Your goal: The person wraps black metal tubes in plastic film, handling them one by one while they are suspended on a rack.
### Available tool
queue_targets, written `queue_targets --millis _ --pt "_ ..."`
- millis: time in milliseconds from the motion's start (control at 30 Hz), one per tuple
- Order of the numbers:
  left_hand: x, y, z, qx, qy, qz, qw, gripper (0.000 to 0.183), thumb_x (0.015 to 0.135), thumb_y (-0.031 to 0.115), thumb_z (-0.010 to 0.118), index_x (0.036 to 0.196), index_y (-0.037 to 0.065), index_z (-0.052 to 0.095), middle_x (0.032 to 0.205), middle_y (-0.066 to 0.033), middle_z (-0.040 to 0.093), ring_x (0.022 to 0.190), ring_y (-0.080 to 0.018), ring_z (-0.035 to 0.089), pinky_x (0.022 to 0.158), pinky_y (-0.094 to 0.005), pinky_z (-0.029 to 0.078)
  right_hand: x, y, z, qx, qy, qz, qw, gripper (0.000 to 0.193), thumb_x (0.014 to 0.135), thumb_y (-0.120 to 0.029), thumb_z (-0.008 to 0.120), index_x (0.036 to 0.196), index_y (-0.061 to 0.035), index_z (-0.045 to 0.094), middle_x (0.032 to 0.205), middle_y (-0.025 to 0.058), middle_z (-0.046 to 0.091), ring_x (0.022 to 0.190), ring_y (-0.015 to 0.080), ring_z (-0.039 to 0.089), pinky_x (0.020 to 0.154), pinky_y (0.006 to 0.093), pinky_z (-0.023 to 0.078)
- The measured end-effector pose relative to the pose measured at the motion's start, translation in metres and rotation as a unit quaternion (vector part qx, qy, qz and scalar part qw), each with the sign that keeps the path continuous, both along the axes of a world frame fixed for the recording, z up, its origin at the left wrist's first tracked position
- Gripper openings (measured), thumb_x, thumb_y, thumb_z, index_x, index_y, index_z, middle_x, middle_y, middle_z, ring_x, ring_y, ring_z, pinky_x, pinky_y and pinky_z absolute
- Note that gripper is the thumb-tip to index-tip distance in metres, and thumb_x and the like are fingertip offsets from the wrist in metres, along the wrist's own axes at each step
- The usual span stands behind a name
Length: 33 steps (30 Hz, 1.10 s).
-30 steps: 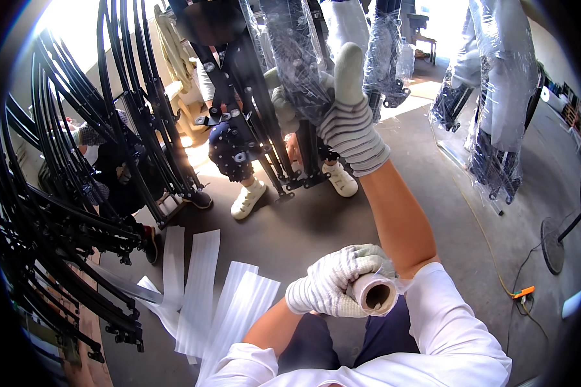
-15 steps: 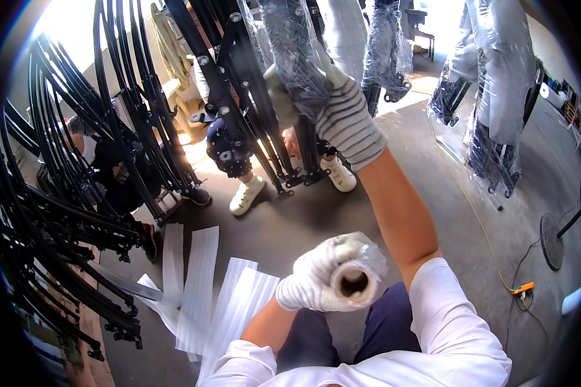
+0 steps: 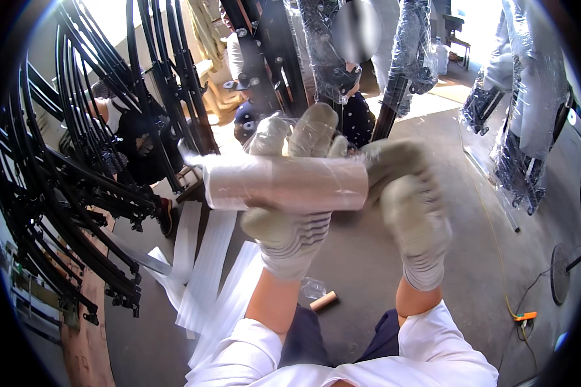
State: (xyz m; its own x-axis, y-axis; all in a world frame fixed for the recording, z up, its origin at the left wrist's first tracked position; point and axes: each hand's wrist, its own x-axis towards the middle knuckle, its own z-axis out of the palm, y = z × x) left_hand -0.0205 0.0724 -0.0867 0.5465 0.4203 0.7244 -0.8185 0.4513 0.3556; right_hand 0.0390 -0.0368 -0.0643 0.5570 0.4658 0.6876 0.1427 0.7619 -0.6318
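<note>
The left hand [image 3: 294, 233] comes up from the lower edge, forearm nearly upright, and grips a roll of clear film [image 3: 287, 186] by its middle: thumb on the near side, fingertips showing over the far side. The roll lies almost level in front of the person, above the floor [image 3: 365, 293]. The right hand [image 3: 418, 216] is raised just beside the roll's right end, wrist below, fingers bent inward toward it; it is blurred, and I cannot tell whether they close on the film. Both hands wear pale striped gloves.

Black metal frames [image 3: 77, 206] crowd the left side, with one person [image 3: 142, 138] partly hidden behind them. Straight ahead, beyond the roll, hang more black frames [image 3: 281, 58], and dotted trousers [image 3: 355, 119] of someone else show behind them. White foam strips [image 3: 208, 274] lie overlapping on the floor to the left; between the person's knees lie a small cardboard tube [image 3: 323, 301] and some crumpled film [image 3: 312, 287]. At the right, a cord [image 3: 497, 248] runs to an orange connector [image 3: 526, 316], near a round black base [image 3: 560, 274].

Clear film wraps the bundles at the right [image 3: 526, 122], enclosing grey-white padding and black metal ends
</note>
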Motion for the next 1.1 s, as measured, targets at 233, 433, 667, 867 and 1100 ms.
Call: queue_targets --millis 233,433,667,867,1100 --pt "-0.018 0.029 -0.033 0.249 0.204 0.245 0.915 0.066 0.072 0.04 0.058 0.121 0.004 0.032 0.117 -0.0146 0.042 0.103 -0.0243 0.046 0.086 -0.0352 0.039 0.009 0.025 -0.017 -0.101 0.181 0.194 0.959 0.047 0.072 -0.008 0.058 0.115 -0.0016 0.038 0.098 0.0094 0.053 0.085 0.016 0.055 0.066 0.0243 0.05" --pt "-0.026 0.06 -0.045 0.184 0.186 0.196 0.945 0.043 0.066 0.015 0.061 0.102 -0.006 0.05 0.106 -0.0157 0.051 0.091 -0.0191 0.052 0.078 -0.0277 0.039 0.016 0.024 -0.017 -0.018 0.179 0.184 0.966 0.043 0.069 -0.01 0.057 0.108 0.0015 0.043 0.099 0.0121 0.052 0.092 0.0225 0.053 0.082 0.0346 0.043" --pt "-0.039 0.058 0.003 0.091 0.127 0.116 0.981 0.025 0.075 0.018 0.048 0.083 -0.005 0.054 0.093 -0.0199 0.055 0.085 -0.0254 0.054 0.077 -0.0335 0.042 0.02 0.033 -0.025 0.0 0.217 0.22 0.951 0.043 0.069 -0.004 0.057 0.11 -0.0011 0.042 0.095 0.0079 0.053 0.086 0.0172 0.054 0.08 0.0309 0.044" --pt "-0.044 0.072 -0.005 0.063 0.013 0.204 0.977 0.049 0.064 -0.008 0.051 0.11 0.006 0.045 0.115 -0.0175 0.044 0.106 -0.0324 0.043 0.091 -0.0435 0.034 0.029 0.039 -0.031 -0.071 0.227 0.225 0.945 0.041 0.068 -0.002 0.058 0.107 -0.0012 0.044 0.087 0.0054 0.054 0.076 0.013 0.055 0.072 0.0257 0.046" --pt "-0.031 0.051 -0.003 0.425 0.027 0.578 0.696 0.034 0.066 0.009 0.066 0.098 0.013 0.056 0.132 -0.0187 0.02 0.122 -0.0341 0.022 0.099 -0.0422 0.02 0.042 0.041 -0.041 -0.058 0.279 0.372 0.883 0.032 0.072 -0.009 0.056 0.103 -0.0014 0.049 0.089 0.0078 0.057 0.082 0.0163 0.056 0.075 0.0301 0.047"
